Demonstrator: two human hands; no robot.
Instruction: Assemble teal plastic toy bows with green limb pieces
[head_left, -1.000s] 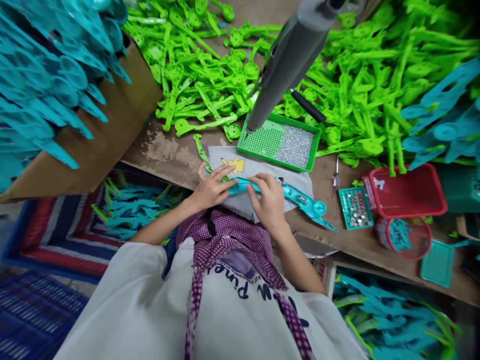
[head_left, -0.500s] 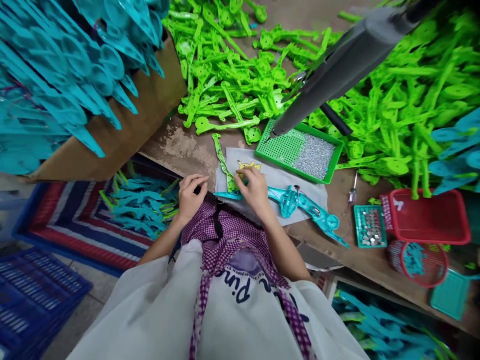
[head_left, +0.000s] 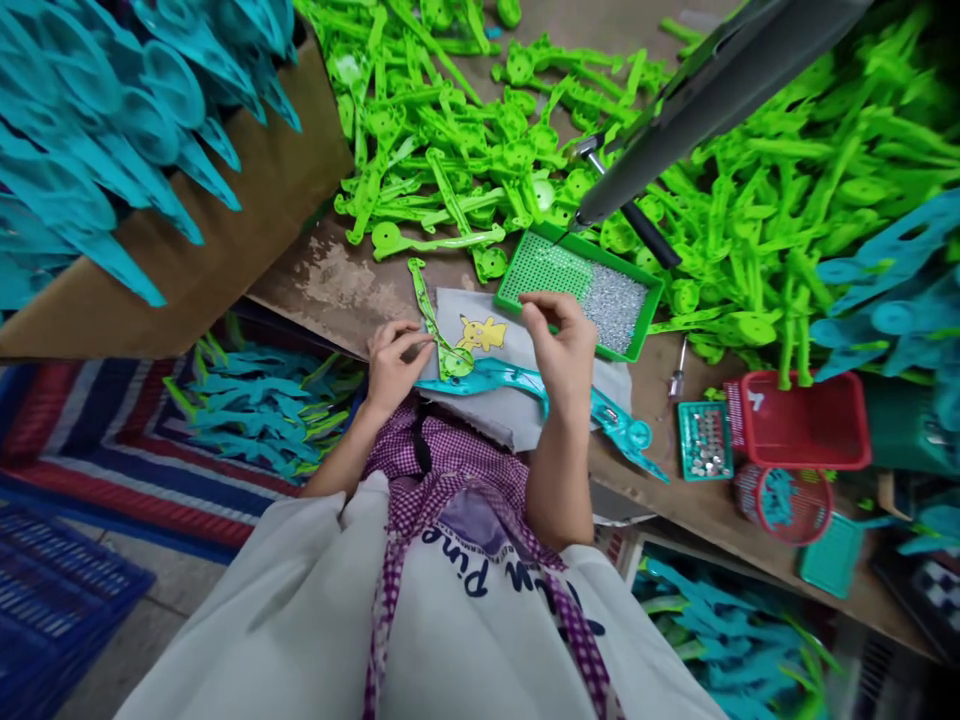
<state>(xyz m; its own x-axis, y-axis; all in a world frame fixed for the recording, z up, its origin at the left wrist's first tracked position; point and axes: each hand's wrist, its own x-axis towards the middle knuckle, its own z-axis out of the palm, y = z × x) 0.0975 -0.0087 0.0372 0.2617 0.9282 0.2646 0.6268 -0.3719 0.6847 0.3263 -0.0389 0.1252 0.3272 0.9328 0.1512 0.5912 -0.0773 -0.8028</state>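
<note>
My left hand (head_left: 397, 365) is closed in a pinch beside a bright green plastic arm (head_left: 426, 300). What its fingertips hold is too small to make out. The green arm's wide end rests over a long turquoise plastic part (head_left: 499, 376), which lies across a grey cloth (head_left: 491, 410) with a yellow cartoon figure (head_left: 484, 332). Over the near edge of a green tray (head_left: 510, 283) my right hand (head_left: 562, 345) hovers, thumb and fingers drawn together; anything in them is hidden. Small silvery pieces (head_left: 615, 305) fill the tray's right half. My right forearm covers part of the turquoise part.
A grey powered screwdriver (head_left: 675, 130) hangs above the tray, with a hammer (head_left: 649, 235) behind it. Green plastic arms (head_left: 450, 130) are heaped at the back. A cardboard box (head_left: 225, 210) of turquoise parts stands left; a red bin (head_left: 806, 420) and small teal tray (head_left: 705, 440) sit right.
My right hand has left the green arm and moved up and right to the tray. My left hand has come closer to the green arm. The view has shifted slightly.
</note>
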